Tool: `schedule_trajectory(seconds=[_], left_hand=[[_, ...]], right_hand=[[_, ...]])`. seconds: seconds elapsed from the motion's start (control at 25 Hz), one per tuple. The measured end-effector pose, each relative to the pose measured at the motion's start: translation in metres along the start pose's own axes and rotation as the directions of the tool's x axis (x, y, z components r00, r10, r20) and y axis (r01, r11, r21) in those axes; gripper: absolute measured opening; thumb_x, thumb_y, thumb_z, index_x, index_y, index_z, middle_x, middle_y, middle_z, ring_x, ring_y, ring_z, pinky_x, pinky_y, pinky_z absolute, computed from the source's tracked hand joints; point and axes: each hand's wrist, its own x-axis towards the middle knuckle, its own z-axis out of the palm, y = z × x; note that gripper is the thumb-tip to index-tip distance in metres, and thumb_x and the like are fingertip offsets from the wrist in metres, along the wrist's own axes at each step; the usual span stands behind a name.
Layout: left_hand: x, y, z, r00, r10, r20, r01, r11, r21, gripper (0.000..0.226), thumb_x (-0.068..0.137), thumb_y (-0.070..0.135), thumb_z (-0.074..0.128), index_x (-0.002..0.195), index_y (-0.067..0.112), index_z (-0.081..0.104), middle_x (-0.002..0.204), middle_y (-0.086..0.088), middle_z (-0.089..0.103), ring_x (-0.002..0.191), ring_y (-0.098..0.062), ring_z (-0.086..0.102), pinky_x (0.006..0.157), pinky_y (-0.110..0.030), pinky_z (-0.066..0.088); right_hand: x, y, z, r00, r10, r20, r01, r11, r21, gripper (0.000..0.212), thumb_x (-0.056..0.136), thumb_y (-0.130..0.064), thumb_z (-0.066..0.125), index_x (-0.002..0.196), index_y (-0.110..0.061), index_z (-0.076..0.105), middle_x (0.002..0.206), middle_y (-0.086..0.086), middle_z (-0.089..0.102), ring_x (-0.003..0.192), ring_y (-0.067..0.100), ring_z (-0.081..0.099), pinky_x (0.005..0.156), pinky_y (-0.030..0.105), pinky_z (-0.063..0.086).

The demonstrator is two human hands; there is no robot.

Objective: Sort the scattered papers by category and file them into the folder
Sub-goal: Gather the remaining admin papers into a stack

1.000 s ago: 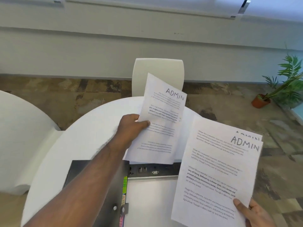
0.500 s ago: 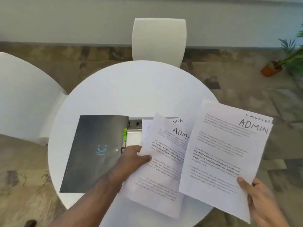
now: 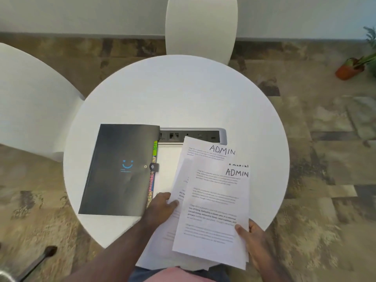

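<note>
1. Right now both hands are busy over the round white desk: the left hand pinches the rear ADMIN sheet at its lower left edge, thumb on top.
2. The right hand grips the front ADMIN sheets at their lower right edge, thumb pressed on the printed face; a 2nd "ADMIN" heading peeks out just behind the top page, so it holds at least 2 pages.
3. The rear sheet sits partly tucked under the front ones, all of them above the near right part of the desk.
4. The black folder lies closed on the desk's left side, its snap tab on the right edge and coloured divider tabs peeking out beside it.
5. Handling call: these pages look light, thin and floppy, and loose sheets will likely slide against each other. Best held near an edge or corner, squared up together before filing.
6. The folder looks stiff and flat; I'd open it from the snap side.
7. Judgement: the ADMIN group looks gathered, filing not yet done.
</note>
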Motion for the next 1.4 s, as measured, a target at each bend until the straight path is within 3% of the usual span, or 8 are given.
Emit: schedule_trajectory(seconds=[0.12, 0.36, 0.52, 0.72, 0.88, 1.0, 1.2, 1.4], left_hand=[[0.001, -0.001, -0.005, 0.997, -0.066, 0.029, 0.07, 0.989, -0.127, 0.014, 0.094, 0.011, 0.056, 0.103, 0.013, 0.067, 0.101, -0.005, 0.072, 0.094, -0.024, 0.07, 0.086, -0.043, 0.058], [0.003, 0.004, -0.003, 0.985, -0.174, 0.013, 0.171, 0.945, -0.279, 0.021, 0.09, 0.014, 0.069, 0.105, 0.026, 0.06, 0.085, -0.01, 0.064, 0.075, -0.026, 0.063, 0.068, -0.035, 0.054], [0.009, 0.01, 0.001, 0.98, -0.2, 0.025, 0.199, 0.938, -0.284, 0.042, 0.096, 0.028, 0.062, 0.061, 0.019, 0.041, 0.063, -0.001, 0.043, 0.059, -0.019, 0.038, 0.055, -0.031, 0.032], [0.015, 0.013, 0.003, 0.965, -0.254, 0.067, 0.259, 0.884, -0.389, 0.047, 0.1, 0.044, 0.049, 0.106, 0.001, 0.068, 0.11, -0.013, 0.069, 0.104, -0.032, 0.066, 0.099, -0.046, 0.051], [0.012, 0.017, 0.002, 0.97, -0.172, 0.174, 0.227, 0.896, -0.383, 0.046, 0.097, 0.052, 0.052, 0.123, 0.015, 0.06, 0.12, -0.002, 0.067, 0.112, -0.023, 0.064, 0.101, -0.047, 0.05], [0.016, 0.011, 0.003, 0.977, -0.11, 0.184, 0.169, 0.923, -0.345, 0.039, 0.09, 0.022, 0.071, 0.125, 0.016, 0.054, 0.118, -0.005, 0.069, 0.106, -0.024, 0.068, 0.095, -0.049, 0.055], [0.018, 0.012, -0.005, 0.924, -0.087, 0.372, 0.242, 0.887, -0.394, 0.04, 0.091, -0.008, 0.058, 0.126, 0.01, 0.058, 0.122, -0.011, 0.071, 0.111, -0.032, 0.068, 0.099, -0.053, 0.052], [0.014, 0.011, -0.026, 0.854, -0.014, 0.521, 0.268, 0.869, -0.416, 0.043, 0.087, -0.008, 0.06, 0.124, 0.014, 0.064, 0.122, -0.009, 0.072, 0.112, -0.031, 0.069, 0.102, -0.054, 0.05]], right_hand=[[-0.002, 0.0, 0.015, 1.0, -0.007, -0.029, 0.005, 0.997, -0.075, 0.021, 0.092, -0.005, 0.064, 0.111, -0.014, 0.064, 0.101, 0.001, 0.074, 0.091, 0.024, 0.07, 0.079, 0.04, 0.058], [-0.004, -0.01, 0.027, 0.996, -0.084, -0.036, 0.073, 0.968, -0.242, 0.018, 0.093, -0.01, 0.064, 0.106, -0.02, 0.058, 0.088, -0.013, 0.063, 0.081, 0.005, 0.06, 0.06, 0.023, 0.045], [-0.003, -0.013, 0.028, 0.995, -0.092, -0.039, 0.078, 0.958, -0.275, 0.008, 0.095, -0.018, 0.062, 0.102, -0.02, 0.059, 0.088, -0.015, 0.062, 0.08, 0.0, 0.057, 0.058, 0.019, 0.041], [-0.006, -0.012, 0.031, 1.0, -0.018, -0.008, 0.016, 0.983, -0.182, 0.012, 0.095, -0.023, 0.062, 0.106, -0.019, 0.062, 0.096, -0.007, 0.067, 0.087, 0.008, 0.062, 0.065, 0.027, 0.049], [-0.004, -0.012, 0.036, 1.0, -0.017, 0.017, 0.019, 0.99, -0.142, 0.022, 0.095, -0.016, 0.062, 0.116, -0.018, 0.057, 0.101, -0.007, 0.066, 0.09, 0.008, 0.061, 0.07, 0.027, 0.05], [0.0, -0.014, 0.041, 0.997, -0.07, -0.018, 0.067, 0.987, -0.144, 0.04, 0.089, -0.011, 0.069, 0.122, -0.02, 0.047, 0.096, -0.015, 0.058, 0.084, -0.002, 0.055, 0.062, 0.017, 0.042], [0.016, -0.034, 0.029, 0.945, 0.157, 0.286, -0.256, 0.9, 0.352, 0.04, 0.086, -0.022, 0.074, 0.124, -0.013, 0.064, 0.117, 0.015, 0.072, 0.105, 0.035, 0.069, 0.087, 0.052, 0.056], [0.014, -0.058, 0.019, 0.904, 0.107, 0.413, -0.252, 0.915, 0.314, 0.045, 0.084, -0.006, 0.072, 0.128, -0.009, 0.062, 0.124, 0.02, 0.067, 0.112, 0.039, 0.065, 0.098, 0.06, 0.048]])
